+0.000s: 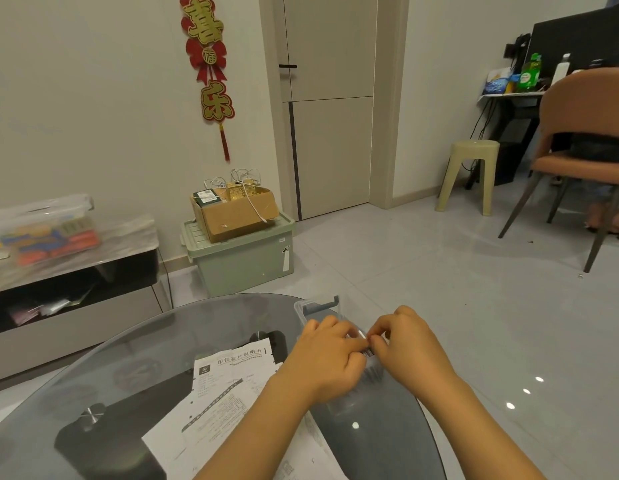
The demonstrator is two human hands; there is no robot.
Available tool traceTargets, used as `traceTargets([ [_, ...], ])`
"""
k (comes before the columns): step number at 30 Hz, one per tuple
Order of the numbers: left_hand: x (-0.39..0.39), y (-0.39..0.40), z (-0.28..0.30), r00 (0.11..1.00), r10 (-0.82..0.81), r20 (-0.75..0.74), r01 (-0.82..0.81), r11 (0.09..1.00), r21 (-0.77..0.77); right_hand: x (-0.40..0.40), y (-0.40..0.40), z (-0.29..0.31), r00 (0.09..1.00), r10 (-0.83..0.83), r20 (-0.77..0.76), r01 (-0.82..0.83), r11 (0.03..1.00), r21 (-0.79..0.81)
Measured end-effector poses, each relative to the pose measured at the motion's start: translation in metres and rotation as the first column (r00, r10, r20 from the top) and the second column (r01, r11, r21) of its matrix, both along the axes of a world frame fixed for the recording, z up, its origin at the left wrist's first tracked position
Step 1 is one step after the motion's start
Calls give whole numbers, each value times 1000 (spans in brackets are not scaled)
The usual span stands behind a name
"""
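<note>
One left hand (324, 356), one right hand (409, 346), one foil strip (362, 335), one clear box (319, 304), one glass table (155, 344)

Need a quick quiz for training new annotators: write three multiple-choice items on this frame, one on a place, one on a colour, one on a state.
1. Where does the cardboard box stand?
A) on the green storage bin
B) on a sofa
C) on a windowsill

2. What colour is the plastic stool?
A) blue
B) beige
C) black

3. What are the left hand and the right hand doing?
A) lying flat and open
B) hanging apart at the sides
C) both pinching a small silvery item

Answers:
1 A, the box sits on the bin's lid by the wall.
2 B, its seat and legs are pale beige.
3 C, curled fingertips of both hands meet on the item, above the clear box.
</note>
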State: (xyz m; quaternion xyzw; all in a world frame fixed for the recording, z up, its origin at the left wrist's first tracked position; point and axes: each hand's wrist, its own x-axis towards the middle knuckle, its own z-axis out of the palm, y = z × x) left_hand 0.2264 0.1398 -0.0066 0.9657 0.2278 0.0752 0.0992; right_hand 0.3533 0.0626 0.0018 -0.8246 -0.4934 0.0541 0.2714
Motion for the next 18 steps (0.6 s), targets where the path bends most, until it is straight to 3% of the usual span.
traceTargets([
  [4, 1, -4, 5, 999, 28, -21, -28, 1000, 0, 4, -4, 0, 998, 33, -47, -31, 999, 34],
  [10, -14, -13, 15, 988, 112, 110, -110, 994, -20, -2, -12, 3, 996, 80, -39, -76, 992, 98],
  [18, -73, -53, 28, 955, 263, 135, -265, 964, -4, -42, -34, 7, 951, 304, 65, -311, 931, 193],
])
